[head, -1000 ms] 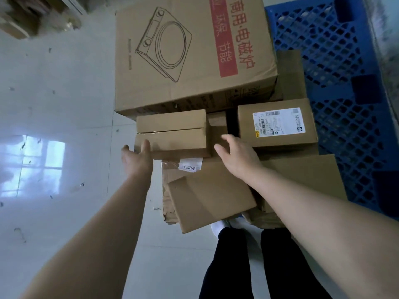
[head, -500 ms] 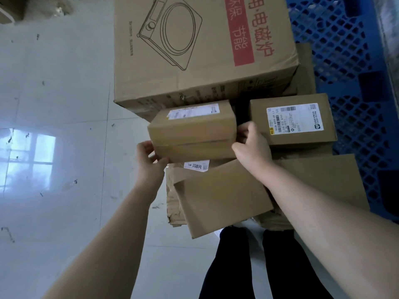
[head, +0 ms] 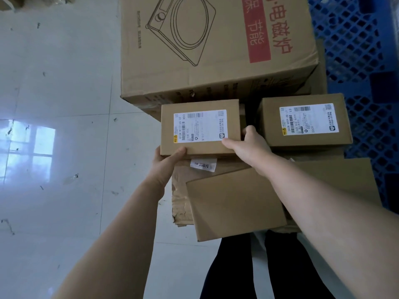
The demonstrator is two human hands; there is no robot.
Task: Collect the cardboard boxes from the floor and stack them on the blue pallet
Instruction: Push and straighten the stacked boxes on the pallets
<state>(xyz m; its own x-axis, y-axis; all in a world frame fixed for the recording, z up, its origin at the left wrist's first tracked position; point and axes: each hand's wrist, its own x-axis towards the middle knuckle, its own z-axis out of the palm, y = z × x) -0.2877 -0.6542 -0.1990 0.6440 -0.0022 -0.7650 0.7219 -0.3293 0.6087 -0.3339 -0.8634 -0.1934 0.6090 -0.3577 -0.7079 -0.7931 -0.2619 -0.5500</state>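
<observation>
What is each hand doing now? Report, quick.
Left hand: grips the small labelled box, near-left corner.
Right hand: grips the same box, right side.

The small box (head: 203,148) I hold is matt brown cardboard with a smooth white paper label (head: 200,126). The floor (head: 54,72) on my left is glossy tile; the pallet (head: 354,39) far right is blue latticed plastic.

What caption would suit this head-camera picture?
Left hand and right hand grip a labelled box near the blue pallet.
</observation>
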